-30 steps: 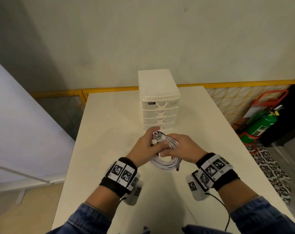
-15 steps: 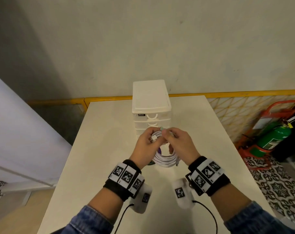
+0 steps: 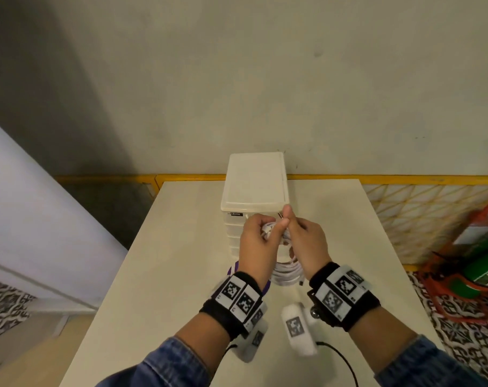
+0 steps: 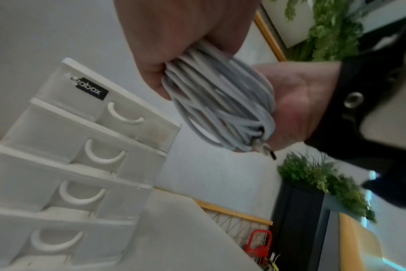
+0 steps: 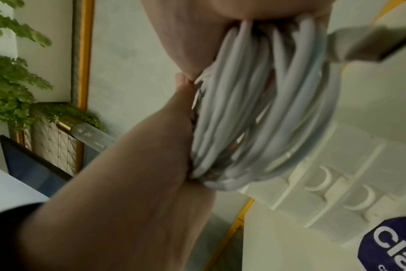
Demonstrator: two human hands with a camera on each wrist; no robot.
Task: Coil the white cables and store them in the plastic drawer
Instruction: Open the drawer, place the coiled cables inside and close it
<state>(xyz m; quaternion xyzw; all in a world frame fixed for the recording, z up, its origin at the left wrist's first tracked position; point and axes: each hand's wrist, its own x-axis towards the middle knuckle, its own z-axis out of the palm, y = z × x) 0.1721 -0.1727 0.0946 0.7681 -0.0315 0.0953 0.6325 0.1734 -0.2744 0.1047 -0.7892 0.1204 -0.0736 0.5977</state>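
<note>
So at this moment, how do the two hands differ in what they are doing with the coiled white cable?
The left hand grips the coiled white cable by its top, fingers curled round the bunched loops; the right hand pinches something thin at the top, seemingly a cable end, with fingertips raised. The left hand sits slightly lower; the right reaches up by the top front edge of the plastic drawer unit. Both hold the same coil above the table.

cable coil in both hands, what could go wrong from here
1. The white cable coil hangs loose below the left hand and right hand, with no tie visible; easing the grip may let loops spring apart.
2. Every drawer of the plastic drawer unit looks closed, so one hand must let go to open one.
3. A loose plug end dangles and could snag.
</note>
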